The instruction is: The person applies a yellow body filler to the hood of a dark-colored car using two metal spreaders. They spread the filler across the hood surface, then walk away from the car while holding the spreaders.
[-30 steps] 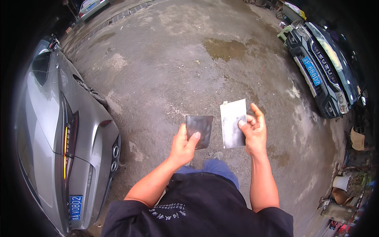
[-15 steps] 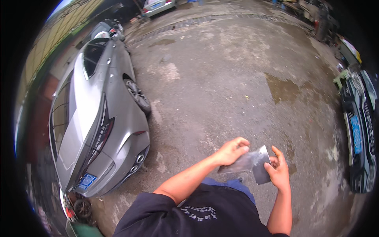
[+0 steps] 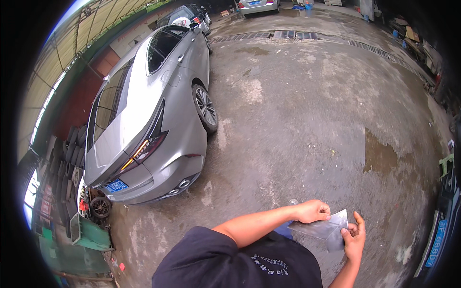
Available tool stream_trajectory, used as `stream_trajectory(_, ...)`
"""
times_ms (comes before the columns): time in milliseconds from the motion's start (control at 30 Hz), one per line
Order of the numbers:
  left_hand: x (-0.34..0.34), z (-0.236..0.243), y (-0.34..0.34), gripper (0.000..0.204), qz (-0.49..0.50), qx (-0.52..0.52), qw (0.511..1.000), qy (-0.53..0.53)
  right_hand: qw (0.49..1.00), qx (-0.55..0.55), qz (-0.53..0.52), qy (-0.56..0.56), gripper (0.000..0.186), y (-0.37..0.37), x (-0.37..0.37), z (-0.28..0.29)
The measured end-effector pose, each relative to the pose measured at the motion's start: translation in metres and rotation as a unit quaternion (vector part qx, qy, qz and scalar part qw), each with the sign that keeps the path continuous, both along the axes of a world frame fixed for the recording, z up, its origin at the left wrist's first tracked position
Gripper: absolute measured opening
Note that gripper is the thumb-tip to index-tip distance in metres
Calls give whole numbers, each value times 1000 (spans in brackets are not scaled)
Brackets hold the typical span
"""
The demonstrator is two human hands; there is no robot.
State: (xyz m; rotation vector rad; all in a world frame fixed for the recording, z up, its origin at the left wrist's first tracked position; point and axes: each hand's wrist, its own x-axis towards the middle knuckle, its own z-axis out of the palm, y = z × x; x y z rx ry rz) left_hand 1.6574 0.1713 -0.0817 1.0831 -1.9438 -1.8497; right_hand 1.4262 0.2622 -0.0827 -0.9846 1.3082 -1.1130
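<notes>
Number plates (image 3: 116, 186) — cars (image 3: 180, 144), white lettering (image 3: 270, 265) — shirt (image 3: 221, 261)

Thin sheets (image 3: 312, 231) fill the gap between our left hand (image 3: 311, 211) and right hand (image 3: 354, 241); beyond, we have open pavement (image 3: 293, 134) far to the drain grate (image 3: 284, 34), the silver car (image 3: 180, 139) blocking left.

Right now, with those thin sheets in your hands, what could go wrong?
The left hand pinches a thin grey sheet near its edge, so it might slip. It overlaps a second grey sheet at the right hand, so their surfaces could rub. The rough ground might scuff a dropped one.
</notes>
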Motion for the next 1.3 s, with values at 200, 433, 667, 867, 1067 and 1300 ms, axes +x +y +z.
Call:
stream_trajectory(200, -13, -21, -84, 24, -16, -21, 999, 26, 999, 8, -34, 15, 69, -79, -10, -4)
stream_trajectory(433, -19, -25, -169, 29, -1, -49, 998, 49, 999, 5, -26, 27, 67, -173, -14, -2)
stream_trajectory(667, -34, -22, -218, 31, 6, -90, 995, 50, 999, -7, -49, -7, 67, -223, -32, -13)
stream_trajectory(867, -61, -32, -264, 26, 61, -90, 994, 22, 994, -22, -95, -53, 61, -265, -96, -29)
stream_trajectory(1067, -75, -28, -294, 35, 224, -43, 968, -108, 998, 30, -22, -45, 56, -295, -174, -28)
stream_trajectory(1300, -111, -39, -332, 28, 344, -39, 933, -97, 981, 81, -131, -117, 60, -306, -235, -44)
